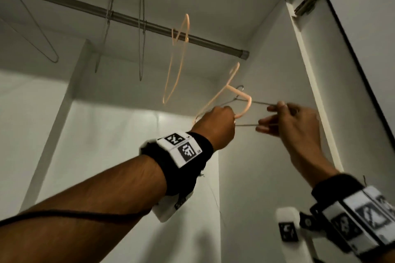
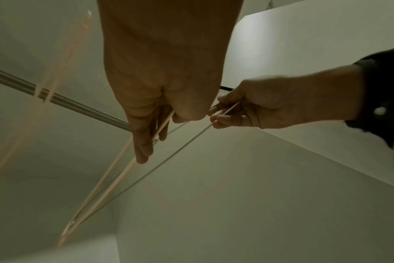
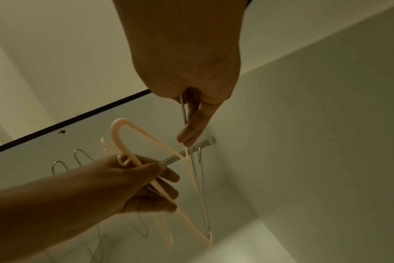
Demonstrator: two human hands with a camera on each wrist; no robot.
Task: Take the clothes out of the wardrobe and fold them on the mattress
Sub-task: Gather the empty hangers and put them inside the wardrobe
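Holding a peach hanger [image 1: 243,102] in my closed left grip [image 1: 215,126], my right grip [image 1: 295,121] pinches a wire hanger [image 1: 256,103]; the rail [image 1: 128,18] lies above, far left.

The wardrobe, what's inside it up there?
On the rail hang three bare wire hangers and one peach hanger. No clothes show. The hands and arms hide part of the lower wardrobe.

The rail [image 1: 128,19] runs off the upper left edge of the head view. The peach hanger [image 1: 177,57] on it is smeared by motion blur. The left hand [image 1: 215,126] hides its own fingers and the wire it grips. The right wristband [image 1: 363,215], lower right, is blurred and cut off.
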